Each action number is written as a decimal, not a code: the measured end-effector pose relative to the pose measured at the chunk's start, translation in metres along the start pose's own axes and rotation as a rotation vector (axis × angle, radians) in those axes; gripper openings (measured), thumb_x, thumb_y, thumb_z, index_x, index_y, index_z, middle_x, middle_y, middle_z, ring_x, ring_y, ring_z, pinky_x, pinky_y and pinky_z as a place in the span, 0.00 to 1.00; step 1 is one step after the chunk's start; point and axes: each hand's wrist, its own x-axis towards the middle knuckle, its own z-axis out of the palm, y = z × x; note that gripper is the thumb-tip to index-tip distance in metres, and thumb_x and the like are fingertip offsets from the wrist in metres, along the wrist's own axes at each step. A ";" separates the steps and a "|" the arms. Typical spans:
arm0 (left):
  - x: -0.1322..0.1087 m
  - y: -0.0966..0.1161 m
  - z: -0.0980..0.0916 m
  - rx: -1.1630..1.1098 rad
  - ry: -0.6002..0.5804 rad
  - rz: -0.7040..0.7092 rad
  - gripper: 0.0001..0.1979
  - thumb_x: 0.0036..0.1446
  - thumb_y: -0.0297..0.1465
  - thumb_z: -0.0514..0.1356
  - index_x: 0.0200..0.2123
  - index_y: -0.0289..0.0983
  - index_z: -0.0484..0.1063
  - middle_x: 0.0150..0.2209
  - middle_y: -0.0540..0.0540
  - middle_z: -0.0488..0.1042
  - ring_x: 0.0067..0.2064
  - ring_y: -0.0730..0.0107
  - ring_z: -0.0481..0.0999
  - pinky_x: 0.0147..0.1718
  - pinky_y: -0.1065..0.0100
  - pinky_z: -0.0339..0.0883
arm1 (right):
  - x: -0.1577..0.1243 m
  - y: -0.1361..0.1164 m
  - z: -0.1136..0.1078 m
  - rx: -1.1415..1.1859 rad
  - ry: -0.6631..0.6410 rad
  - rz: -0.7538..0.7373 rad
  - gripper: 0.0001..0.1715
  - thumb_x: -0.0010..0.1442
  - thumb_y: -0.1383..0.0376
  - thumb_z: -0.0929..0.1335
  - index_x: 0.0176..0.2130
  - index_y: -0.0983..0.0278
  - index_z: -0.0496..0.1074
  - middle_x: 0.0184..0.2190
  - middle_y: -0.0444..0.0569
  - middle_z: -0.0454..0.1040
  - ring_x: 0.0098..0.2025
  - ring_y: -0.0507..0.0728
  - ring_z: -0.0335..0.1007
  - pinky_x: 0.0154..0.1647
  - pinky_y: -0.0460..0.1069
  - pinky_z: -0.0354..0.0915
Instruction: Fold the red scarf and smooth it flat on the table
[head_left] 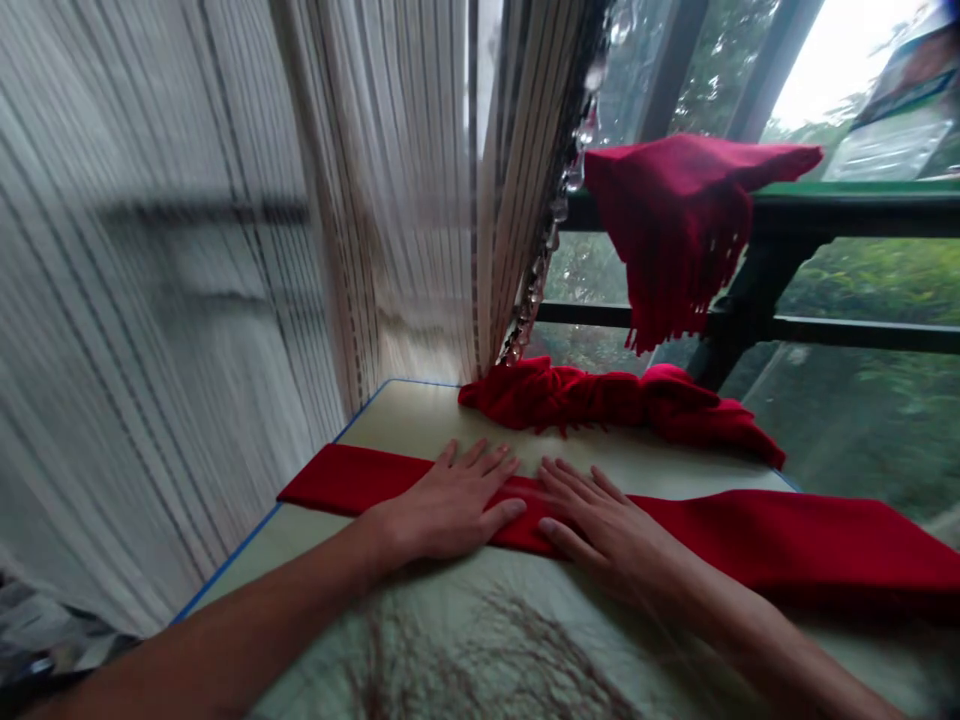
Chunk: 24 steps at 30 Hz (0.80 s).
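A long red scarf [757,535], folded into a narrow band, stretches across the pale table [420,425]. Its left end reaches the table's blue edge, and its right part runs out of the picture. My left hand [457,500] lies flat on the band with fingers spread. Close beside it, my right hand [600,515] rests on the same cloth, palm down and fingers stretched out. Neither hand grasps anything. Behind them, a bunched red cloth [600,395] with a fringe lies along the far side of the table.
A fringed red scarf [682,200] hangs over the dark green railing [855,210] by the window. Striped curtains [405,180] with a beaded edge stand at the left and back. A blurred plastic package [892,130] is at the upper right. Brown branch patterns [495,650] mark the near tabletop.
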 end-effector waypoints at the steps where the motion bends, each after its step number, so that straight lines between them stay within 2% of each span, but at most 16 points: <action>1: 0.000 0.000 0.000 -0.013 0.000 0.000 0.35 0.73 0.53 0.39 0.75 0.42 0.44 0.76 0.43 0.40 0.76 0.51 0.37 0.71 0.41 0.31 | 0.000 0.000 0.000 -0.008 -0.008 0.008 0.45 0.71 0.38 0.51 0.73 0.60 0.51 0.75 0.49 0.43 0.77 0.58 0.34 0.77 0.62 0.35; 8: 0.001 0.002 0.002 -0.048 0.022 0.004 0.35 0.73 0.52 0.41 0.75 0.39 0.47 0.76 0.41 0.42 0.76 0.49 0.38 0.71 0.39 0.32 | 0.001 0.004 0.004 -0.036 -0.018 0.035 0.46 0.70 0.37 0.50 0.74 0.59 0.47 0.75 0.44 0.42 0.77 0.56 0.33 0.77 0.61 0.34; 13: -0.010 -0.007 0.008 -0.004 0.093 -0.116 0.35 0.73 0.53 0.40 0.75 0.43 0.47 0.75 0.44 0.45 0.76 0.50 0.40 0.71 0.38 0.31 | 0.002 0.007 0.010 -0.062 0.024 0.035 0.46 0.69 0.37 0.50 0.74 0.58 0.48 0.75 0.42 0.44 0.76 0.56 0.35 0.77 0.60 0.36; 17: -0.053 -0.045 0.008 0.056 0.116 -0.337 0.34 0.73 0.52 0.40 0.75 0.47 0.46 0.76 0.48 0.43 0.76 0.50 0.38 0.70 0.37 0.33 | 0.002 0.000 0.004 -0.072 -0.039 0.081 0.46 0.69 0.37 0.49 0.74 0.57 0.48 0.75 0.40 0.40 0.76 0.55 0.31 0.77 0.59 0.33; 20: -0.100 -0.089 0.004 0.094 0.127 -0.519 0.33 0.73 0.45 0.39 0.75 0.38 0.47 0.75 0.42 0.42 0.76 0.48 0.40 0.70 0.35 0.36 | 0.002 -0.008 -0.005 -0.056 -0.077 0.101 0.46 0.69 0.38 0.50 0.75 0.58 0.47 0.75 0.41 0.38 0.76 0.55 0.28 0.77 0.58 0.33; 22: -0.130 -0.118 -0.002 0.104 0.123 -0.615 0.32 0.72 0.41 0.38 0.74 0.34 0.50 0.74 0.37 0.46 0.75 0.46 0.46 0.68 0.34 0.43 | 0.001 -0.012 -0.009 -0.045 -0.092 0.107 0.45 0.70 0.39 0.50 0.75 0.59 0.46 0.75 0.41 0.37 0.76 0.55 0.27 0.77 0.58 0.32; 24: -0.152 -0.140 -0.010 0.101 0.116 -0.677 0.32 0.71 0.41 0.41 0.70 0.33 0.61 0.70 0.34 0.58 0.71 0.42 0.58 0.64 0.35 0.56 | 0.001 -0.012 -0.009 -0.041 -0.102 0.111 0.45 0.70 0.40 0.50 0.75 0.60 0.45 0.75 0.42 0.37 0.76 0.54 0.26 0.77 0.57 0.32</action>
